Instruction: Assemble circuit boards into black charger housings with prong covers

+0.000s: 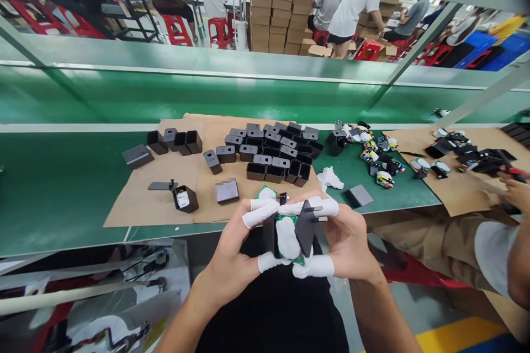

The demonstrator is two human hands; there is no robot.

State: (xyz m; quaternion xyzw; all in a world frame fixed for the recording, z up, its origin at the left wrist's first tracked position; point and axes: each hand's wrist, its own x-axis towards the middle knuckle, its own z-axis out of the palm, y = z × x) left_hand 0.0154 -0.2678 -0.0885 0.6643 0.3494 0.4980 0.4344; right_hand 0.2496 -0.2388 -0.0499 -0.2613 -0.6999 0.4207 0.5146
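White finger cots cover the thumb and fingertips of both my hands. In front of my lap, my left hand [240, 245] grips a green circuit board [287, 237] from its left side, its fingers and thumb closed round the edges. A white pad or paste covers the middle of the board, and black plastic runs along its left side. With closed fingers, my right hand [345, 240] holds a black plug plate [305, 229] with two metal prongs, tilted against the board's right side. Just behind my fingertips, another green board piece [267, 193] shows, partly hidden.
Several black rectangular cases [271, 149] stand on brown cardboard [157, 207]. Nearby are an open case with a white insert [185, 198], stacked dark plates [227, 191] and crumpled white cloth [330, 178]. Loose circuit assemblies [383, 157] lie right. A co-worker's hand [515, 187] works at far right.
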